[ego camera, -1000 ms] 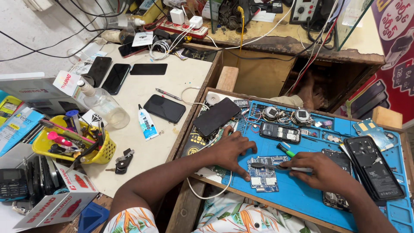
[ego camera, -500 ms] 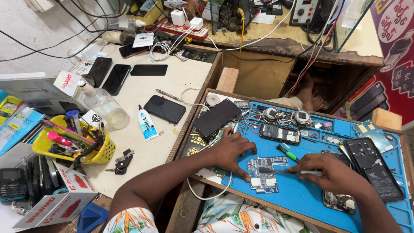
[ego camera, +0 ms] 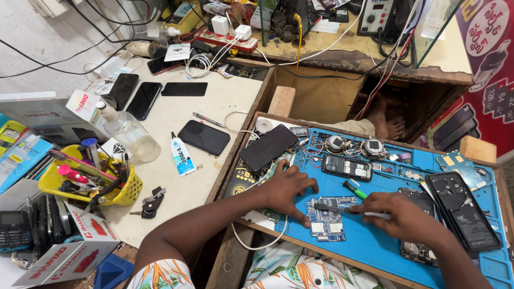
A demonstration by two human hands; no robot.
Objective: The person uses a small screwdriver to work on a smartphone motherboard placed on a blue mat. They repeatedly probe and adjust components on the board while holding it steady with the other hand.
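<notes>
blue mat [ego camera: 375, 251]; circuit board [ego camera: 326, 218] between hands; green screwdriver [ego camera: 354, 189] beside

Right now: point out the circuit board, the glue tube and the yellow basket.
circuit board [ego camera: 326, 220], head view, middle of the blue board on the mat.
glue tube [ego camera: 182, 158], head view, white body.
yellow basket [ego camera: 127, 194], head view, right side wall.

A blue repair mat [ego camera: 375, 251] carries a circuit board [ego camera: 326, 218], phones, probably loose screws; beside it a pale bench [ego camera: 214, 101].
</notes>
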